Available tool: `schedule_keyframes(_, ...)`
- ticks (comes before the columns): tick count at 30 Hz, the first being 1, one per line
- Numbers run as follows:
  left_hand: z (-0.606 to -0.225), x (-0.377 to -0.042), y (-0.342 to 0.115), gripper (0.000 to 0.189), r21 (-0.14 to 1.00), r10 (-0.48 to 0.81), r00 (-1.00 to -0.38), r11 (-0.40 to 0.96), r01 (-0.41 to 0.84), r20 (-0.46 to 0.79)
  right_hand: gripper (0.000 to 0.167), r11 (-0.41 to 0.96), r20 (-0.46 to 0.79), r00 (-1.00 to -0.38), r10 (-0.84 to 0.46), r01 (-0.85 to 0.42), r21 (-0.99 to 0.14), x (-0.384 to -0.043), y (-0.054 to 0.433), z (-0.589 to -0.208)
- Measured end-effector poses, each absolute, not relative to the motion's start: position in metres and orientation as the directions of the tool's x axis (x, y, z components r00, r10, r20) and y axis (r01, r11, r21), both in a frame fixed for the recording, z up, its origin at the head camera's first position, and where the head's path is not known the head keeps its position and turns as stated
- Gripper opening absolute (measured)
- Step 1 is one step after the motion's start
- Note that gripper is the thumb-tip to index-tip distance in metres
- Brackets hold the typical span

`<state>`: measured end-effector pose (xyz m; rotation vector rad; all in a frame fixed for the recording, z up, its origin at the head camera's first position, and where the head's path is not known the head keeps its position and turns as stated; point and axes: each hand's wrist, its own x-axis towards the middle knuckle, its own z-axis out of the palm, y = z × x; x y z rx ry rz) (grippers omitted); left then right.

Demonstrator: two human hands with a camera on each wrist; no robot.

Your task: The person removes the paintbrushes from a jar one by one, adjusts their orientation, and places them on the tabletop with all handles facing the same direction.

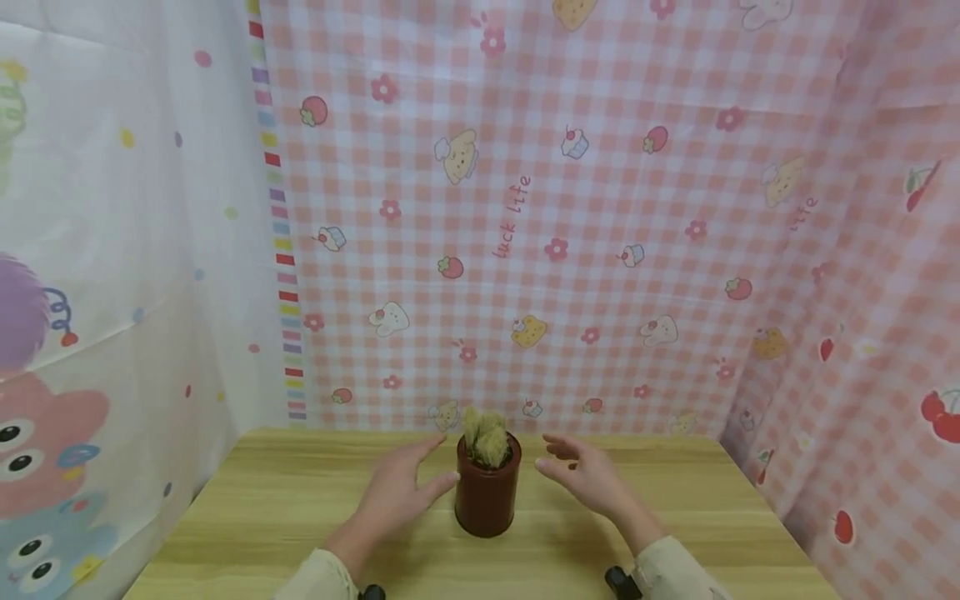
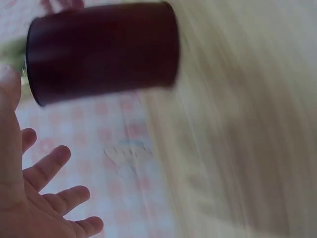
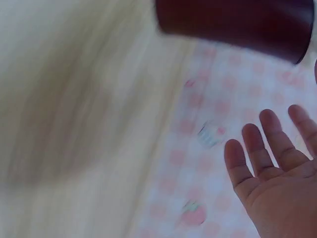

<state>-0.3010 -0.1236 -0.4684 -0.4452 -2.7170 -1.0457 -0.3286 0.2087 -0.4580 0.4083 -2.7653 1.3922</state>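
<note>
A dark red-brown cylindrical pot (image 1: 487, 500) stands upright on the wooden table, with a fuzzy yellow-green plant (image 1: 487, 439) rising from its top. To its left is my left hand (image 1: 399, 486), fingers spread and thumb tip right by the pot's rim. My right hand (image 1: 588, 477) is held to the right, a small gap from the pot, its fingers loosely bent and holding nothing. Both wrist views show the pot (image 2: 104, 52) lying sideways in the picture, the palms turned toward it. In the right wrist view the fingers of the right hand (image 3: 285, 183) are extended.
The light wooden table (image 1: 285, 500) ends at a pink checked cloth (image 1: 517, 208) hanging behind it. A white cloth with cartoon figures (image 1: 135, 250) hangs at the left, and more pink checked cloth (image 1: 862, 400) at the right.
</note>
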Motion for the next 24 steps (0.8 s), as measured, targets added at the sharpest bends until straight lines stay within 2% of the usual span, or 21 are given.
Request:
schedule_keyframes(4,-0.466,-0.306,-0.108,0.074,0.608,0.239,-0.931,0.706,0.362,0.277,0.053,0.533,0.181,-0.934,-0.309,-0.328,-0.780,-0.329,0.187,-0.444)
schedule_keyframes(10,-0.465,-0.307,-0.099,0.074,0.594,0.250,-0.930,0.717,0.365,0.270,0.046,0.531,0.228,-0.900,-0.372,-0.407,-0.743,-0.330,0.173,-0.441)
schedule_keyframes(17,-0.462,-0.306,-0.094,0.075,0.599,0.240,-0.942,0.727,0.335,0.234,0.051,0.535,0.235,-0.898,-0.372,-0.415,-0.736,-0.330,0.163,-0.446)
schedule_keyframes(24,-0.462,-0.306,-0.095,0.075,0.591,0.237,-0.942,0.734,0.334,0.239,0.059,0.614,0.263,-0.907,-0.327,-0.416,-0.671,-0.328,0.151,-0.449)
